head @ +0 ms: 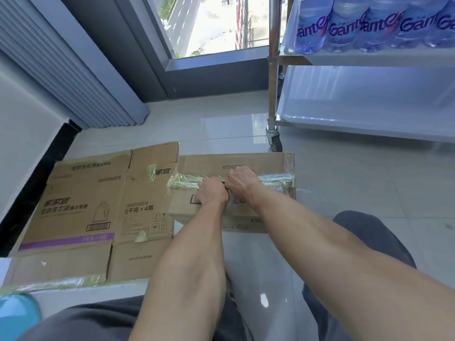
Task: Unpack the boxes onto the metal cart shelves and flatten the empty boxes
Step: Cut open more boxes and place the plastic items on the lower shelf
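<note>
Both hands meet on the taped box (258,168) on the floor: the left hand (213,191) and right hand (240,180) curl into its center seam tape (275,179). A flattened box (98,207) lies just left. Farther right, the metal cart (273,94) holds water bottles (369,23).

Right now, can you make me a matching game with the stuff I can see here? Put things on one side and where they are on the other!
Things:
1. flattened box
2. taped box
3. water bottles
4. cart wheel

Places:
A. on the cart's upper shelf
B. under both hands, the left hand and the right hand
C. on the tiles just behind the taped box
D. spread flat on the floor, left of the taped box

Pairs: 1-D, 2-B, 3-A, 4-C
</note>
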